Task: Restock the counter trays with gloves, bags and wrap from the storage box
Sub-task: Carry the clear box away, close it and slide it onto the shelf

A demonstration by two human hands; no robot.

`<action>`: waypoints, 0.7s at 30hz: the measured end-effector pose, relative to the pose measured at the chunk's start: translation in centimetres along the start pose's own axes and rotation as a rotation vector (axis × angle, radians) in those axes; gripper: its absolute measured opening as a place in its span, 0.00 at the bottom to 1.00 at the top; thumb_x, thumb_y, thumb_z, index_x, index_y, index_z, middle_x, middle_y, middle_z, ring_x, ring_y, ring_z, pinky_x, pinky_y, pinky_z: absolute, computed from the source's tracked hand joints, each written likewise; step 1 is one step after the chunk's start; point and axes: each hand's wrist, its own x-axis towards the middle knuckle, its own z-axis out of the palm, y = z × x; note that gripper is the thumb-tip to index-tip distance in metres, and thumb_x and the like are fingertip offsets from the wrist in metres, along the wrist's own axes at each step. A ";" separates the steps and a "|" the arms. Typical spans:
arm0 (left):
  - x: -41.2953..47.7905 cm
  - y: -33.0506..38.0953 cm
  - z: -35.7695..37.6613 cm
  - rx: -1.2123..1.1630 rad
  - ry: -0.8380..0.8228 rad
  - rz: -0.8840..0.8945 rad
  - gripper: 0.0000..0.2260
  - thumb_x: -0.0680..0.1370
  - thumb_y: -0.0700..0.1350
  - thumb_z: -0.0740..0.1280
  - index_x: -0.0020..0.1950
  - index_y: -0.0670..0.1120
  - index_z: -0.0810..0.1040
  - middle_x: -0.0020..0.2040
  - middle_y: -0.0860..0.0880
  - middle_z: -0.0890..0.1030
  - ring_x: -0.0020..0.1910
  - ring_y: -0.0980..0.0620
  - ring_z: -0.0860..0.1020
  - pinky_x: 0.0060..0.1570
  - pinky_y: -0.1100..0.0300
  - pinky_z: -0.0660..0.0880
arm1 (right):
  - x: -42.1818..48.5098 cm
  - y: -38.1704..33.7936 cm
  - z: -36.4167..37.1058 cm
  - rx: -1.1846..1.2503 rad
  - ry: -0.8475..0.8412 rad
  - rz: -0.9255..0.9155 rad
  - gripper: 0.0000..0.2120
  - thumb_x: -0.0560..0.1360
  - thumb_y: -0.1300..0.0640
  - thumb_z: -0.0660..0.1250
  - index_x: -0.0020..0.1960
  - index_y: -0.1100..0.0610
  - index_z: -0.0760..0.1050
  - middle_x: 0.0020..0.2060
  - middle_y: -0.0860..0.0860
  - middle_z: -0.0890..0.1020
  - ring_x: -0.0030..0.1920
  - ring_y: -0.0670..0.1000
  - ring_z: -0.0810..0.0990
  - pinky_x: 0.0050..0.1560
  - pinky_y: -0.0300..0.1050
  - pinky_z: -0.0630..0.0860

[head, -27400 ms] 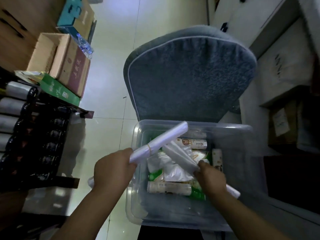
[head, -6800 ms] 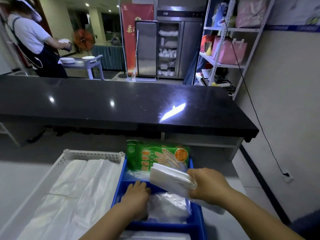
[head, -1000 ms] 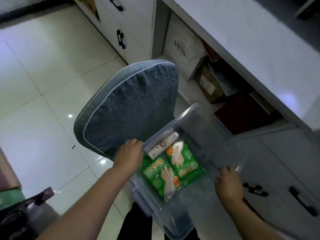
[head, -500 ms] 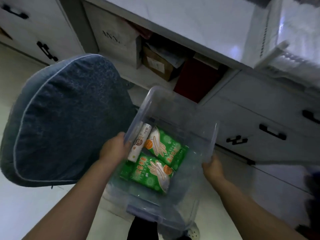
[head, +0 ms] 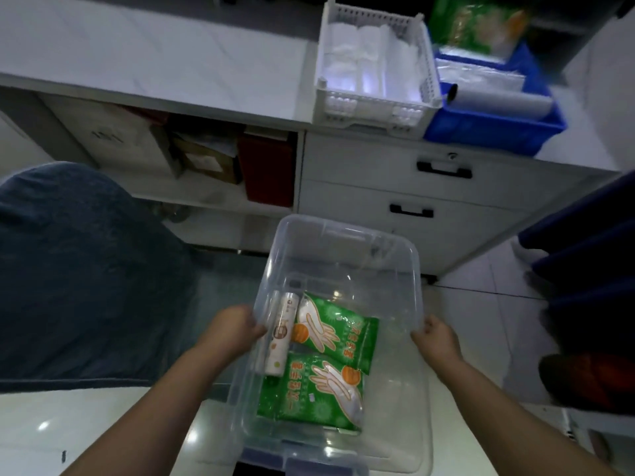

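I hold the clear plastic storage box (head: 347, 249) in front of me, my left hand (head: 232, 329) gripping its left rim and my right hand (head: 435, 340) its right rim. Inside lie two green glove packs (head: 338, 329) (head: 311, 393) and a white roll of wrap (head: 280, 338) along the left wall. On the counter above stand a white slotted tray (head: 372, 113) filled with white bags and a blue tray (head: 494, 128) holding clear bags, a roll and a green glove pack (head: 474, 24).
A grey-blue cushioned chair (head: 79, 276) is at my left. White drawers with black handles (head: 443, 170) sit under the counter, next to an open shelf with boxes (head: 209, 159). Stacked dark blue bins (head: 584, 255) stand at the right.
The box has swung round with me from beside the chair to face the drawers. The counter trays have come into view above. Both hands keep their hold on the rims.
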 end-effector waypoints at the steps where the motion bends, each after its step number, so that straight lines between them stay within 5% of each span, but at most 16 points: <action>1: -1.0 1.6 0.7 0.015 0.003 0.028 0.10 0.73 0.49 0.68 0.36 0.46 0.73 0.40 0.43 0.81 0.38 0.44 0.80 0.37 0.57 0.74 | -0.7 1.3 -1.7 0.010 0.019 -0.003 0.11 0.71 0.63 0.67 0.53 0.61 0.77 0.45 0.60 0.82 0.41 0.57 0.78 0.40 0.44 0.72; 7: -6.5 11.0 4.8 0.084 0.028 0.169 0.10 0.72 0.49 0.68 0.39 0.43 0.75 0.43 0.40 0.82 0.41 0.41 0.81 0.41 0.54 0.78 | -4.9 9.7 -11.0 0.099 0.139 0.030 0.13 0.69 0.65 0.69 0.53 0.65 0.73 0.42 0.61 0.79 0.40 0.60 0.77 0.42 0.51 0.76; 12: -8.9 19.6 7.7 0.186 -0.010 0.313 0.10 0.72 0.50 0.67 0.35 0.47 0.72 0.34 0.47 0.81 0.36 0.47 0.81 0.36 0.58 0.74 | -7.5 16.0 -18.0 0.206 0.314 0.104 0.12 0.69 0.67 0.68 0.50 0.71 0.73 0.43 0.68 0.79 0.39 0.62 0.77 0.37 0.47 0.70; 21: -7.3 34.5 11.8 0.320 -0.038 0.582 0.09 0.72 0.52 0.67 0.37 0.49 0.75 0.34 0.52 0.76 0.34 0.53 0.76 0.29 0.61 0.68 | -7.6 22.5 -27.6 0.377 0.600 0.191 0.07 0.69 0.64 0.68 0.44 0.56 0.74 0.39 0.57 0.80 0.40 0.58 0.78 0.41 0.49 0.74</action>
